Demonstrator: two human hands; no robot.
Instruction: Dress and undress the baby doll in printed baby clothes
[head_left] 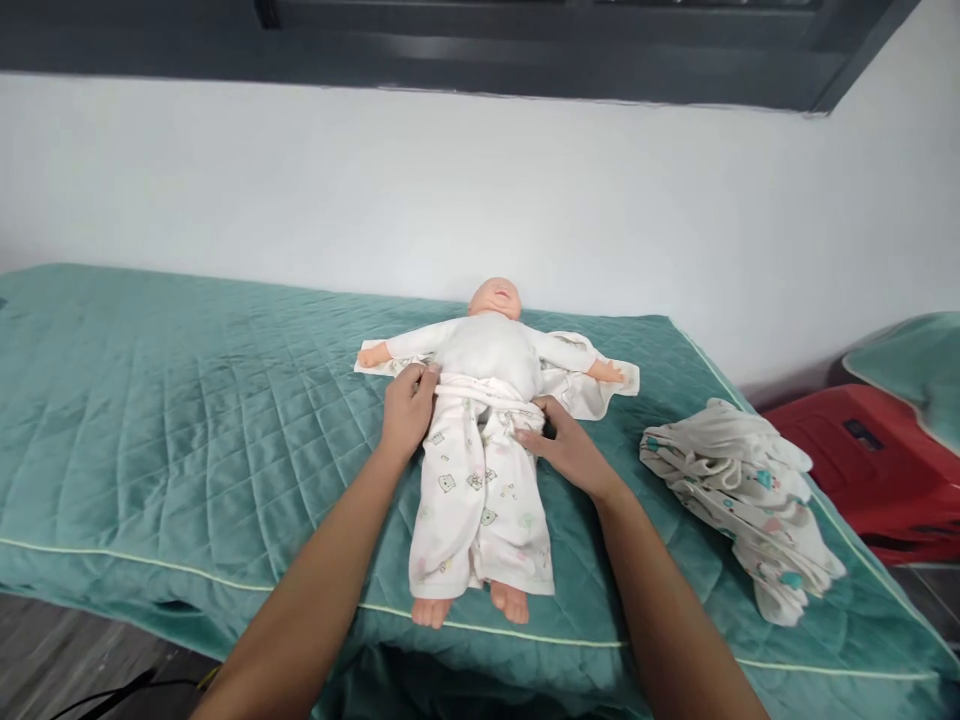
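Observation:
A baby doll (487,350) lies on its back, head toward the wall, arms spread and feet toward me. White baby trousers (484,490) with small printed animals cover its legs up to the waist, and both bare feet show below the cuffs. My left hand (409,405) is closed on the waistband at the doll's left-of-view side. At the opposite side, my right hand (559,440) grips the waistband, thumb on the front and fingers partly hidden. A white printed baby top (589,395) lies spread beneath the doll's body and arms.
A green quilted cover (225,430) spreads over the bed. To the right lies a crumpled white printed cloth (742,500). Beyond the bed's right edge stands a red plastic object (862,460) with green fabric (919,370) over it. A white wall (337,190) rises behind.

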